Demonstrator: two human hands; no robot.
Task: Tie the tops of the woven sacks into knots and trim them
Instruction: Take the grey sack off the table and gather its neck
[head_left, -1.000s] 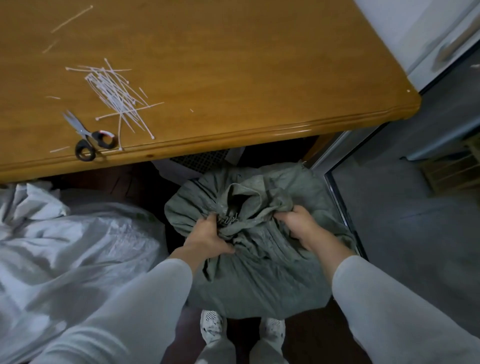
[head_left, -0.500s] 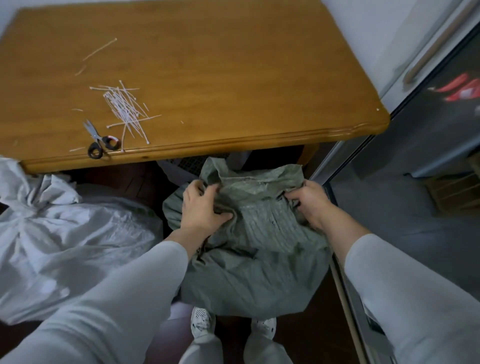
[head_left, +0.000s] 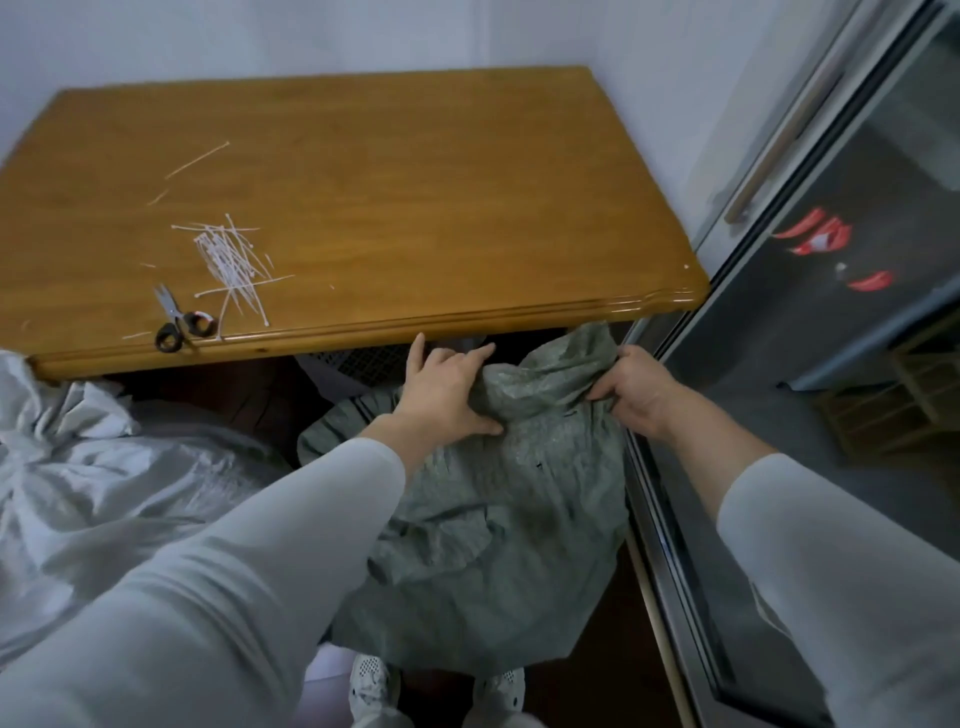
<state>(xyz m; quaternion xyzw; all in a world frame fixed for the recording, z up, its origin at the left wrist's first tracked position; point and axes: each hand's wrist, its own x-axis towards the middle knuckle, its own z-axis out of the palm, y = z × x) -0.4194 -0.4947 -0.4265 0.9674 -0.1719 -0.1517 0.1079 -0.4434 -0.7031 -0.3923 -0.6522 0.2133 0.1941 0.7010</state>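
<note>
The near edge of the orange-brown wooden table overhangs the crumpled grey-green woven sack just beyond the left hand, leaving little room above. The metal-framed glass sliding door stands close beside the right hand, on its right. A bulky white woven sack blocks the floor at left. Black-handled scissors and loose white cable ties crowd the table's near-left part; its right half is open wood.
</note>
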